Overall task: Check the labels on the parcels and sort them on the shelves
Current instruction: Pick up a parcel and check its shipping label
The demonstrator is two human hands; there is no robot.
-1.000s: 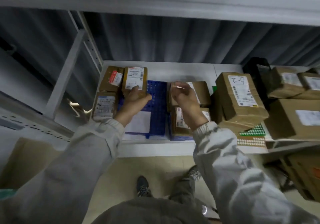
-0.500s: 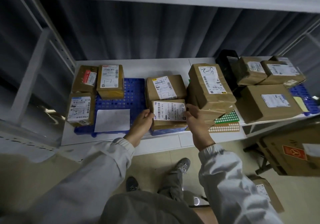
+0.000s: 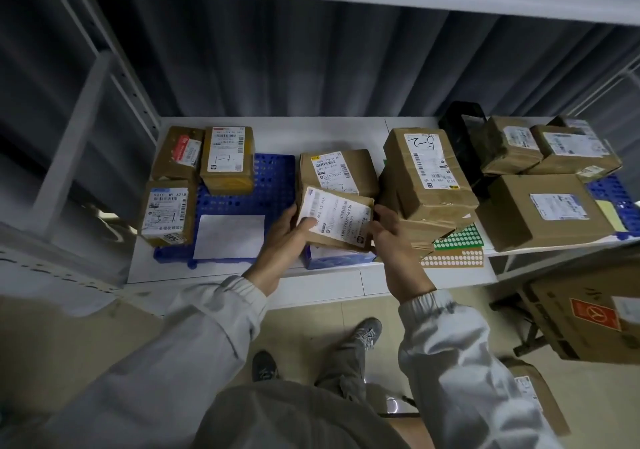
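Both hands are on one small brown parcel [image 3: 337, 220] at the front middle of the white shelf [image 3: 322, 133]. The left hand [image 3: 289, 237] grips its left end, thumb curled over the white label on top, fingers under the edge. The right hand [image 3: 393, 237] holds the right end, fingers curled round that side. The parcel is tilted, label side up, and sits over a blue box [image 3: 337, 259] at the shelf front.

Just behind it lies a second labelled parcel [image 3: 337, 171]. To the right, touching or nearly so, a taller taped parcel [image 3: 427, 171] marked by hand on its label rests on another carton. Green and brown dotted sheets [image 3: 457, 249] lie at its base.

Left side: a blue perforated mat [image 3: 273, 178] carries a white sheet of paper [image 3: 228, 237]; three labelled parcels stand along its left and rear edge [image 3: 227, 159].

Far right: a large carton [image 3: 543, 211] with smaller parcels behind it [image 3: 509, 145].

Below the shelf, the person's grey sleeves and shoes are visible over a tiled floor [image 3: 311, 320].
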